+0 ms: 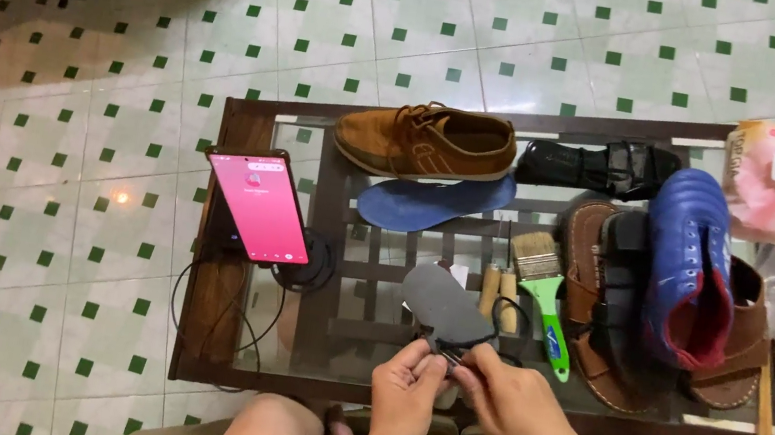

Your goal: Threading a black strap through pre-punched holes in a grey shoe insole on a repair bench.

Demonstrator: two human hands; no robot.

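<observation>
Both hands, left hand [405,380] and right hand [497,389], pinch the near end of a grey insole [443,306] over the tabletop [249,127]. A green-handled brush [543,295] lies just beside it, a blue insole [435,204] and brown shoe [426,139] lie beyond, and a phone [260,205] stands at left.

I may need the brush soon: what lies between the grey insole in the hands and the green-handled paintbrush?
In the head view, two wooden-handled tools lie side by side on the glass table between the grey insole and the green-handled paintbrush.

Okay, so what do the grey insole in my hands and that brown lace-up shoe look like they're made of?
Grey insole: looks like matte foam or felt, flat, dull and shine-free; which one is unclear. Brown shoe: seemingly suede or nubuck, velvety tan surface without gloss, pale sole edge.
</observation>
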